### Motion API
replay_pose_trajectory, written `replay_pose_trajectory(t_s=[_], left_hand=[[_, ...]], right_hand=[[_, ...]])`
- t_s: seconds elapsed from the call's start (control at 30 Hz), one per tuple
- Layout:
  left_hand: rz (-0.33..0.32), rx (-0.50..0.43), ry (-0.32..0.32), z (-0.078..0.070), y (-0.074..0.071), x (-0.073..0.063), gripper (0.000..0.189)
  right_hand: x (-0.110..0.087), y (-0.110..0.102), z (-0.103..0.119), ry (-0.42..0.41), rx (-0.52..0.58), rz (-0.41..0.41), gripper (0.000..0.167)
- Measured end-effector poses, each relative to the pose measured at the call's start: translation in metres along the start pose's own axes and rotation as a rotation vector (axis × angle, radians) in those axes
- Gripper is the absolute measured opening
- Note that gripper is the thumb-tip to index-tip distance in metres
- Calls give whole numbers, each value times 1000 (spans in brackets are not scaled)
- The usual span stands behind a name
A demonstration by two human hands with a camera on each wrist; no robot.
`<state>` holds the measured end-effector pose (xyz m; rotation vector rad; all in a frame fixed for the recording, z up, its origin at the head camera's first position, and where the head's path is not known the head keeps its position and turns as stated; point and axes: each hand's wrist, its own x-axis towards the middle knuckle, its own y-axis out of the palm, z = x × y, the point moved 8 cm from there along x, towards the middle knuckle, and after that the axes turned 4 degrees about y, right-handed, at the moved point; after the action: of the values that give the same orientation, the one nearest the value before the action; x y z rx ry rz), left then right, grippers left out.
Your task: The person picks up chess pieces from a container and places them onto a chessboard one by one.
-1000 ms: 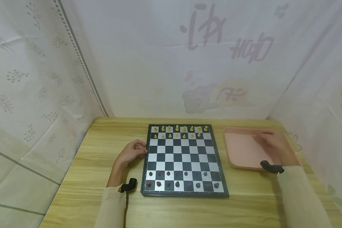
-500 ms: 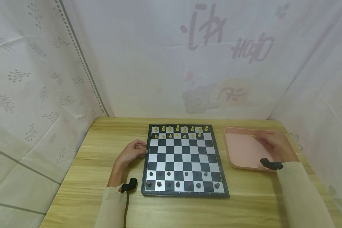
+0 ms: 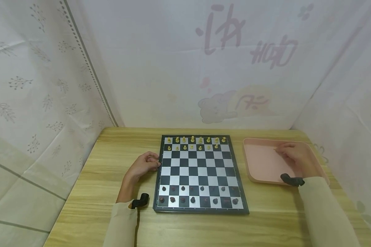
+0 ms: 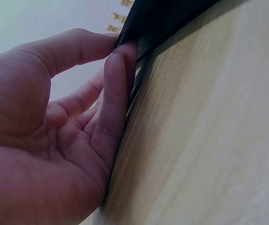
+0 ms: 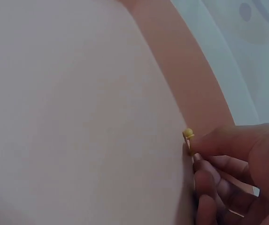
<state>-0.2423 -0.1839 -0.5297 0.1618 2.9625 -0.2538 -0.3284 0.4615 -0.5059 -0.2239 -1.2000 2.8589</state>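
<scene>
My left hand (image 3: 144,163) lies at the left edge of the black-and-white chessboard (image 3: 193,171). In the left wrist view its thumb and finger pinch the board's dark edge (image 4: 146,23). Over the pink tray (image 3: 246,168), my right hand (image 3: 296,156) pinches a small yellow chess pawn (image 5: 188,132) between thumb and fingertips. The pawn's round head shows beyond the fingers, while its lower part is mostly hidden. Two rows of yellow pieces (image 3: 200,140) stand along the board's far side, with the far-right square of the second row bare. Dark pieces (image 3: 192,199) fill two rows at the near side.
The board and tray sit on a wood-grain table (image 3: 123,137), the tray to the right of the board. A pale printed curtain (image 3: 154,68) hangs behind and on both sides. Each wrist wears a black camera mount (image 3: 292,180).
My right hand shifts slightly within the tray, and less of the pawn shows past its fingertips in the head view. The left hand and the board stay put.
</scene>
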Motion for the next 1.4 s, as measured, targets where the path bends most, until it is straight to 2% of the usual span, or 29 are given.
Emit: replay_pose_trajectory(t_s=[0.23,0.43,0.57,0.8,0.9,1.0,1.13,1.23,1.33,1.4], left_hand=[[-2,13,10,0,0,0,35],[5,15,22,-1,1,0,36],[6,10,20,-1,1,0,35],[0,6,18,0,0,0,34],[0,14,19,0,1,0,34],[1,16,17,1,1,0,34],[-4,13,17,1,0,0,33],[-3,13,21,0,0,1,32],[-4,11,13,0,1,1,32],[-4,14,10,0,1,1,32]], right_hand=[[-2,0,6,-41,-169,-19,40],[-2,2,10,-89,-209,-13,29],[0,3,12,-99,-238,-14,30],[1,3,14,-96,-223,0,24],[0,4,16,-109,-242,0,30],[0,7,17,-90,-224,23,43],[0,14,20,-61,-123,85,56],[0,19,27,-90,-52,105,51],[1,21,34,-137,-24,75,44],[2,23,37,-140,25,60,41]])
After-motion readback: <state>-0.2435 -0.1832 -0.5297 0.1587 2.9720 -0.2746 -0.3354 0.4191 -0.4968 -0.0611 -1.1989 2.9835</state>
